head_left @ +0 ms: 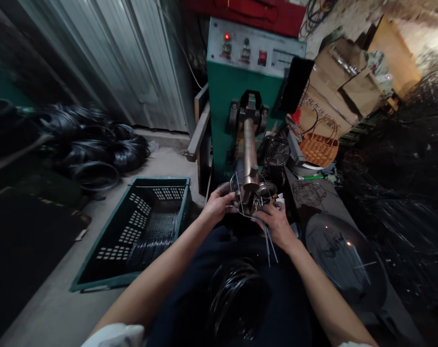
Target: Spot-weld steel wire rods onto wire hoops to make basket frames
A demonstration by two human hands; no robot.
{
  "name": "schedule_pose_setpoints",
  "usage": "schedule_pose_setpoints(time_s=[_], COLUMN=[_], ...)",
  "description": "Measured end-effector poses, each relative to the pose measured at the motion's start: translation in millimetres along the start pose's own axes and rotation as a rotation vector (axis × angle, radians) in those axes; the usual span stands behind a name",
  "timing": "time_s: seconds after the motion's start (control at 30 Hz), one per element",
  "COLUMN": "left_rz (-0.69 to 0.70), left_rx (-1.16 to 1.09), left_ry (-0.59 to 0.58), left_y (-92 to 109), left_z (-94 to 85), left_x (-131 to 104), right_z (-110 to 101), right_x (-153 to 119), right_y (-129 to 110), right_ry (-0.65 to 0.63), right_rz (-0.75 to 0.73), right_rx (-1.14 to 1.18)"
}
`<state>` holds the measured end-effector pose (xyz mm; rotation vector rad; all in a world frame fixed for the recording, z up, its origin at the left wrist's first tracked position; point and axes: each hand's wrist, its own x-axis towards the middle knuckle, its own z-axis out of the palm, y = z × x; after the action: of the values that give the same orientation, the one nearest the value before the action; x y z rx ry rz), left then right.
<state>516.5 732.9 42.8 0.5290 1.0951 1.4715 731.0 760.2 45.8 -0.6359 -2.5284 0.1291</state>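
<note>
A round wire frame (243,215) stands at the tip of the machine's thick metal arm (250,152). My left hand (219,205) pinches the left side of this frame, its fingers closed on the wire. On the right, my right hand (275,221) is closed around thin metal rods (267,246), which hang down below its fingers, and its fingertips are near the frame's lower right edge. The lower electrode is partly hidden behind the wire. Black wire rings (237,289) lie on my lap.
The green machine (222,106) rises ahead, with a red light lit. A green crate (132,279) holding wire pieces is at the left, beyond it black wire coils (121,149). To the right are a round dark pan (344,260) and a wicker basket (318,148).
</note>
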Motion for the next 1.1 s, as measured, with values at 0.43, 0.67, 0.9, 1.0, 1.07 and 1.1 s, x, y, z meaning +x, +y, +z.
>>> schedule_pose_setpoints(time_s=[0.43,0.67,0.9,1.0,1.07,1.1], left_rz=[0.004,-0.038,-0.014,-0.010,-0.007,-0.007], left_rx=[-0.003,0.031,0.048,0.059,0.065,0.068], left_ry=[0.052,0.030,0.045,0.042,0.039,0.036], left_y=[4,-1,-5,-6,-7,-8], left_z=[-4.9,-1.6,0.7,-0.5,-2.5,-3.7], left_x=[39,47,57,62,65,66], right_z=[22,19,15,15,16,16], right_x=[21,21,26,27,27,28], right_y=[32,29,29,31,33,33], right_ry=[0.046,0.010,-0.004,-0.012,-0.016,-0.019], right_rz=[-0.013,-0.021,-0.003,0.009,0.015,0.015], right_rx=[0.295,0.260,0.261,0.252,0.239,0.233])
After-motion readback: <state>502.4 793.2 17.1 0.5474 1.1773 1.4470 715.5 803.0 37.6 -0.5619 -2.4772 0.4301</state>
